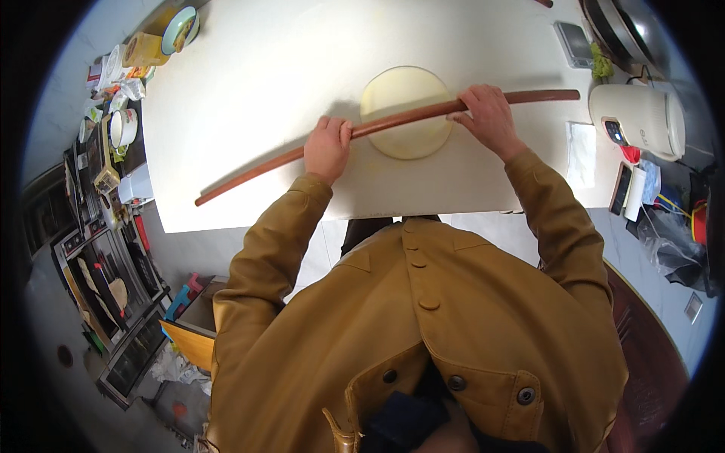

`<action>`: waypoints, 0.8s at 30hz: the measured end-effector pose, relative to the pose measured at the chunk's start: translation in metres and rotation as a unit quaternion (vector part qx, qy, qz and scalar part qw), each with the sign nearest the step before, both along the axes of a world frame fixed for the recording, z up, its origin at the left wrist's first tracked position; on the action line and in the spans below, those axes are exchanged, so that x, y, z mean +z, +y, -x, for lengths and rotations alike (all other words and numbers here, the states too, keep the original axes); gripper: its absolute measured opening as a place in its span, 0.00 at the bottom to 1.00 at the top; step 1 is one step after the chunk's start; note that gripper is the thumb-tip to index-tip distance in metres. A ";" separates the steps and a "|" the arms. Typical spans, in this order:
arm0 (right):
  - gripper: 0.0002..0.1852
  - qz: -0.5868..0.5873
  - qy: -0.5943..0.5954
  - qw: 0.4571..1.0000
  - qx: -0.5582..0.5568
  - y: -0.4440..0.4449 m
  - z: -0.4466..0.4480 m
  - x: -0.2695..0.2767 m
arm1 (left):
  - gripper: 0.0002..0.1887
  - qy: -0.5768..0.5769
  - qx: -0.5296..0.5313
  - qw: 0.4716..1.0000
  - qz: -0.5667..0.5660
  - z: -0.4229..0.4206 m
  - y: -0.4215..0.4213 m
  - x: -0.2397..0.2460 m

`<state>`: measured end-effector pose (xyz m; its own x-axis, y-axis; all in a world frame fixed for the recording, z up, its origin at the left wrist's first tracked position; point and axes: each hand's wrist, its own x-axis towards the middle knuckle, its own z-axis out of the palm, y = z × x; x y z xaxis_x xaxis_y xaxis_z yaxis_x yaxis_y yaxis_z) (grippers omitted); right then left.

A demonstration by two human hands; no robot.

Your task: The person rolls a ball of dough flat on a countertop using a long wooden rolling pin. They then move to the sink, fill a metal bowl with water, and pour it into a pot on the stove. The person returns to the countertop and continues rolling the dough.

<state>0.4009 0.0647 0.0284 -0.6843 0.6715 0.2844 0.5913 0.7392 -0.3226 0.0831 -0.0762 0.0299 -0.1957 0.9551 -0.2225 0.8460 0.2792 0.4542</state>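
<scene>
A long reddish-brown wooden rolling pin (405, 118) lies slantwise across a round, flat sheet of pale yellow dough (405, 139) on the white worktop (255, 107). My left hand (328, 146) grips the pin just left of the dough, and my right hand (488, 116) has its fingers round the pin at the dough's right edge. Both ends of the pin reach well past my hands; its right end is farther from my body than its left end. The pin hides a strip of the dough.
At the right stand a cream rice cooker (637, 120), a digital scale (574, 45) and a white paper sheet (581, 154). Along the left edge are a green-white bowl (180, 29), a yellow tub (141, 50) and a white enamel mug (123, 128). Another rod's end (544, 3) shows at the top.
</scene>
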 end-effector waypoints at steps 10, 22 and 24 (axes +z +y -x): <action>0.21 0.044 -0.033 0.993 -0.103 0.119 0.070 -0.049 | 0.30 0.140 -0.088 0.970 -0.175 0.050 0.109 -0.057; 0.19 -0.019 0.018 0.998 -0.062 0.121 0.079 -0.041 | 0.30 0.152 -0.140 0.957 -0.202 0.058 0.128 -0.052; 0.16 -0.008 0.067 0.995 -0.068 0.151 0.088 -0.051 | 0.30 0.159 -0.135 0.955 -0.212 0.078 0.157 -0.069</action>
<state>0.3128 0.2153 -0.0224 -0.5421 0.7505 0.3781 0.6392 0.6603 -0.3942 0.0049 0.0804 -0.0388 0.0778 0.9712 0.2254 0.9752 -0.1211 0.1854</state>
